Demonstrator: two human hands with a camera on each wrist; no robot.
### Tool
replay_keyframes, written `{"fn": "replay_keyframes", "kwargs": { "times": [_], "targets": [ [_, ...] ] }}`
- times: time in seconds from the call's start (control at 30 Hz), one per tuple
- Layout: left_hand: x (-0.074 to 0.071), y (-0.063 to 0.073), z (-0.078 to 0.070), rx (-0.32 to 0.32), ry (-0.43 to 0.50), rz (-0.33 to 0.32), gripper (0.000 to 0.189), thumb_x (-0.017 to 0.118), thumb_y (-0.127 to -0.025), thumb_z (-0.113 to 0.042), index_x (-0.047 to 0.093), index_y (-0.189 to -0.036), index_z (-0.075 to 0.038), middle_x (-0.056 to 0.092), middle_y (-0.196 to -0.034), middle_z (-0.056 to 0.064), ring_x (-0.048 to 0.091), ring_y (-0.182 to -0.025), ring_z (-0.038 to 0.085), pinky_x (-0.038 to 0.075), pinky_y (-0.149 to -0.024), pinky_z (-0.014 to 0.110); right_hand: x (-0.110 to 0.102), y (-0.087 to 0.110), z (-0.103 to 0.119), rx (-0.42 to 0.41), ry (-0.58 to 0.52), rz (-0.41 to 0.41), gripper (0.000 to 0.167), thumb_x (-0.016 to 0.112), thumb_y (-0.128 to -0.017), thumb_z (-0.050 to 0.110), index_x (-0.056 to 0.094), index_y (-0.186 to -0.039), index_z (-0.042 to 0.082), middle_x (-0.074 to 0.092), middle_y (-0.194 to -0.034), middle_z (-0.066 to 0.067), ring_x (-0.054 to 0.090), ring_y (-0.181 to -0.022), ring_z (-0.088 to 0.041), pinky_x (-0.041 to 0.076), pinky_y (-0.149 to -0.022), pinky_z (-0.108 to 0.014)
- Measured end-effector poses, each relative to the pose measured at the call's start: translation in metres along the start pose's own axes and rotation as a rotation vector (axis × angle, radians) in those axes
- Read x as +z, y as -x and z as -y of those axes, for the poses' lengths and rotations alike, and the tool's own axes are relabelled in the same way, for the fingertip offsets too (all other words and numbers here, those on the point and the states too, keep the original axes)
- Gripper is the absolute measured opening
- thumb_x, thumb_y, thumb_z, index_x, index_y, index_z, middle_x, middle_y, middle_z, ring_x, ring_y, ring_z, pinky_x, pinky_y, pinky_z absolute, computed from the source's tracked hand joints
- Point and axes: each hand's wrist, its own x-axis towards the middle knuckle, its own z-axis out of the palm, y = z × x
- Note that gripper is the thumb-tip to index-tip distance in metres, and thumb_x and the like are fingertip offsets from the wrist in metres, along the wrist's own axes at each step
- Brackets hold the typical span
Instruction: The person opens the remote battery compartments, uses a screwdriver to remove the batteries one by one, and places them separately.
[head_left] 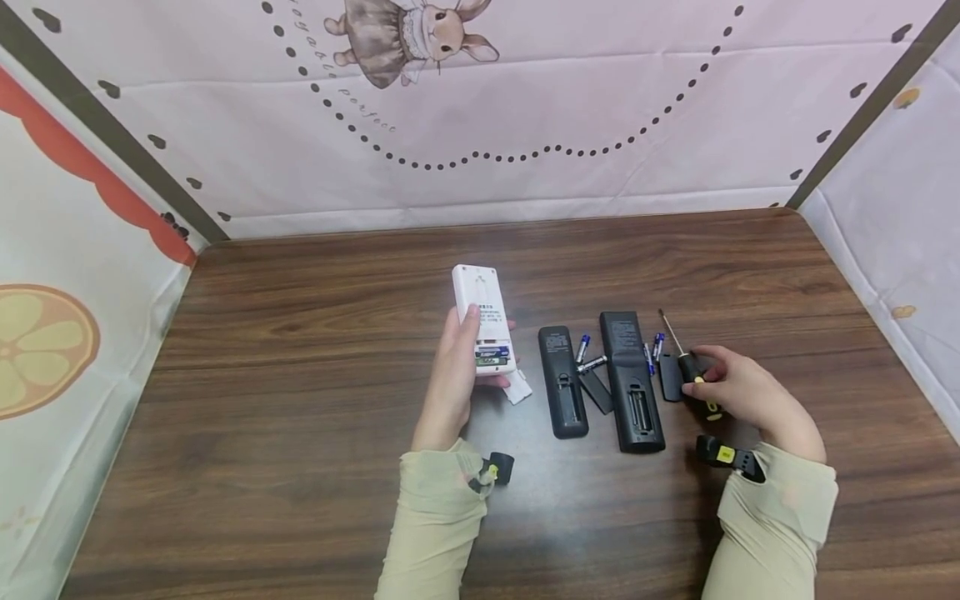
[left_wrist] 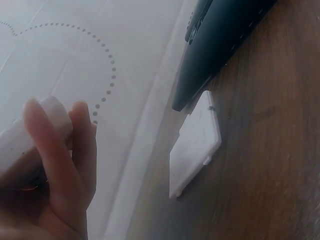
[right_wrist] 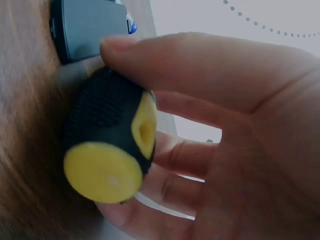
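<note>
My left hand (head_left: 448,367) holds a white remote control (head_left: 483,304) raised over the table, its back turned up. Its lower compartment lies uncovered, with batteries (head_left: 492,352) in it. Beneath the remote's lower end, a white battery cover (left_wrist: 195,145) rests on the wood. On the right, my right hand (head_left: 742,392) grips the black-and-yellow handle of a screwdriver (right_wrist: 107,115), thumb on one side and fingers on the other. The screwdriver's thin shaft (head_left: 671,331) points away from me, close to a black battery cover (head_left: 671,378).
Between the hands lie a smaller black remote (head_left: 557,358) and a larger black remote (head_left: 626,358), both with bare battery compartments. Loose batteries (head_left: 592,364) and another black cover (head_left: 597,391) sit between them; more batteries (head_left: 657,346) lie right of the larger one. Printed cloth (head_left: 525,108) hangs behind the table.
</note>
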Motion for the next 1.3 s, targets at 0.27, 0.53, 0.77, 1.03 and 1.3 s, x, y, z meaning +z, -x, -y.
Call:
{"fn": "replay_keyframes", "kwargs": {
  "times": [0.27, 0.53, 0.77, 1.03, 1.3],
  "targets": [
    [-0.002, 0.000, 0.000, 0.007, -0.010, -0.015, 0.043, 0.036, -0.092, -0.048, 0.035, -0.125, -0.021, 0.057, -0.112, 0.016, 0.061, -0.080, 0.040, 0.047, -0.050, 0.053, -0.002, -0.001, 0.010, 0.037, -0.020, -0.075, 0.054, 0.054, -0.084, 0.019, 0.036, -0.131, 0.000, 0.055, -0.100, -0.018, 0.051, -0.080, -0.024, 0.040, -0.060, -0.030],
    [-0.001, 0.000, -0.001, 0.006, -0.034, -0.007, 0.036, 0.045, -0.093, -0.034, 0.036, -0.125, -0.021, 0.055, -0.114, 0.019, 0.059, -0.084, 0.042, 0.049, -0.052, 0.051, -0.002, 0.003, 0.048, -0.077, -0.097, -0.161, 0.038, 0.040, -0.088, 0.017, 0.047, -0.124, 0.006, 0.057, -0.101, -0.015, 0.052, -0.082, -0.025, 0.042, -0.064, -0.031],
    [-0.001, 0.000, -0.001, 0.012, -0.077, 0.009, 0.043, 0.052, -0.090, -0.015, 0.034, -0.128, -0.022, 0.055, -0.116, 0.018, 0.060, -0.086, 0.035, 0.048, -0.060, 0.054, 0.004, 0.001, 0.076, -0.145, -0.157, -0.117, 0.036, 0.029, -0.091, 0.014, 0.052, -0.118, 0.010, 0.058, -0.084, -0.012, 0.052, -0.071, -0.026, 0.040, -0.052, -0.030],
    [0.004, 0.005, -0.011, -0.010, -0.053, 0.050, 0.051, 0.049, -0.088, 0.001, 0.028, -0.132, -0.017, 0.050, -0.122, 0.018, 0.056, -0.092, 0.037, 0.049, -0.067, 0.053, 0.013, -0.003, 0.088, -0.232, -0.139, -0.074, 0.039, 0.050, -0.087, 0.046, 0.054, -0.115, 0.019, 0.058, -0.090, -0.006, 0.054, -0.076, -0.021, 0.045, -0.061, -0.032],
    [0.003, 0.002, -0.002, 0.052, -0.004, 0.076, 0.055, 0.049, -0.087, 0.004, 0.028, -0.132, -0.019, 0.047, -0.126, 0.019, 0.053, -0.100, 0.037, 0.050, -0.067, 0.048, 0.018, -0.002, 0.097, -0.295, -0.098, -0.031, 0.032, 0.059, -0.083, 0.042, 0.061, -0.108, 0.023, 0.057, -0.082, -0.001, 0.052, -0.070, -0.019, 0.044, -0.059, -0.031]
  ]
}}
